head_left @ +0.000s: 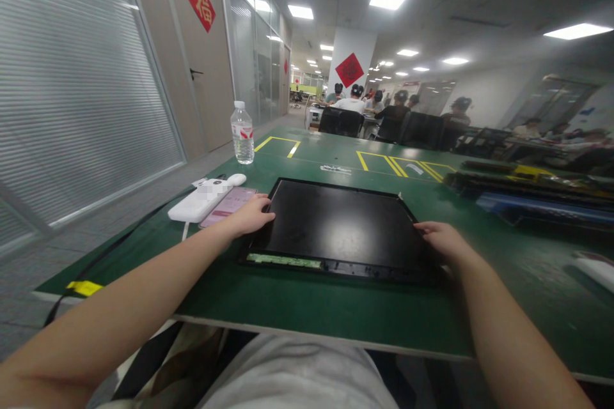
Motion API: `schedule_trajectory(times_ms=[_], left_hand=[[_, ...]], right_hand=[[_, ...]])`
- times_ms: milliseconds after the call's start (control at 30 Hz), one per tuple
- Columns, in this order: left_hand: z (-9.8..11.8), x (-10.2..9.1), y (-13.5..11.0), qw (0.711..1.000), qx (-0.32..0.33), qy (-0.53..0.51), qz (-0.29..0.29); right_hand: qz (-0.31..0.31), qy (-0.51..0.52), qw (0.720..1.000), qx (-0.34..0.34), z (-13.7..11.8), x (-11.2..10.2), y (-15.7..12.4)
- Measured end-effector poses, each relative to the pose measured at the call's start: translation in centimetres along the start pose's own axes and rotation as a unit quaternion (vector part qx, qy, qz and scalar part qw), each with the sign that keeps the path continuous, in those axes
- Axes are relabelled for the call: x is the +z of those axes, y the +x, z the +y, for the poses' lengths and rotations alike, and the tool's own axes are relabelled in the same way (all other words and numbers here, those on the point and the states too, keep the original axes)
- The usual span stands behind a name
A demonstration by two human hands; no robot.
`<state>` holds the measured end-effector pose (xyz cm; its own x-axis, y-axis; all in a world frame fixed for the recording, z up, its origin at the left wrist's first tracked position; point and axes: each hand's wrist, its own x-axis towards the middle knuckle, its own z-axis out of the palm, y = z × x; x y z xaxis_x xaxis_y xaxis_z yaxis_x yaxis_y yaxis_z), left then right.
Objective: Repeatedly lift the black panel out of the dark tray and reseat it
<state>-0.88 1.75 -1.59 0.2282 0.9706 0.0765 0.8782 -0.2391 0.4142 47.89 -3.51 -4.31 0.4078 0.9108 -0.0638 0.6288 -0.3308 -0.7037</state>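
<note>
A black flat display panel [336, 220] lies in front of me on the green table, its screen facing up. Along its near edge runs a strip of green circuit board [283, 261]. My left hand [254, 214] grips the panel's left edge, thumb on top and the other fingers partly hidden. At the right edge my right hand [444, 243] holds the frame the same way, its lower fingers out of sight beneath. Close to my left hand lie a pink-screened phone [228, 206] and a white device [199, 201].
A water bottle [243, 134] stands at the table's far left. Stacked dark panels [527, 185] occupy the right side, with a white object [595, 268] nearer me. Yellow tape marks [378, 156] line the green table [345, 313]. Several people sit at desks beyond.
</note>
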Motion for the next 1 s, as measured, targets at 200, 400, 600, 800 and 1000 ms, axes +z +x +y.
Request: schedule_trajectory(times_ms=[200, 400, 600, 800, 1000], left_hand=[[-0.10, 0.01, 0.05, 1.000, 0.003, 0.011, 0.003], [0.24, -0.44, 0.17, 1.000, 0.021, 0.015, 0.009], [0.25, -0.53, 0.18, 0.997, 0.048, 0.065, 0.017], [-0.12, -0.22, 0.46, 0.994, 0.061, 0.088, 0.017], [-0.44, -0.10, 0.48, 0.994, 0.066, 0.086, 0.019]], right_hand=[[0.009, 0.001, 1.000, -0.004, 0.60, 0.13, 0.32], [0.005, -0.014, 1.000, -0.010, 0.60, 0.03, 0.51], [-0.004, -0.022, 1.000, 0.007, -0.09, 0.02, 0.08], [-0.006, -0.014, 1.000, 0.007, 0.13, -0.05, 0.07], [0.005, -0.003, 1.000, 0.002, 0.57, 0.00, 0.40]])
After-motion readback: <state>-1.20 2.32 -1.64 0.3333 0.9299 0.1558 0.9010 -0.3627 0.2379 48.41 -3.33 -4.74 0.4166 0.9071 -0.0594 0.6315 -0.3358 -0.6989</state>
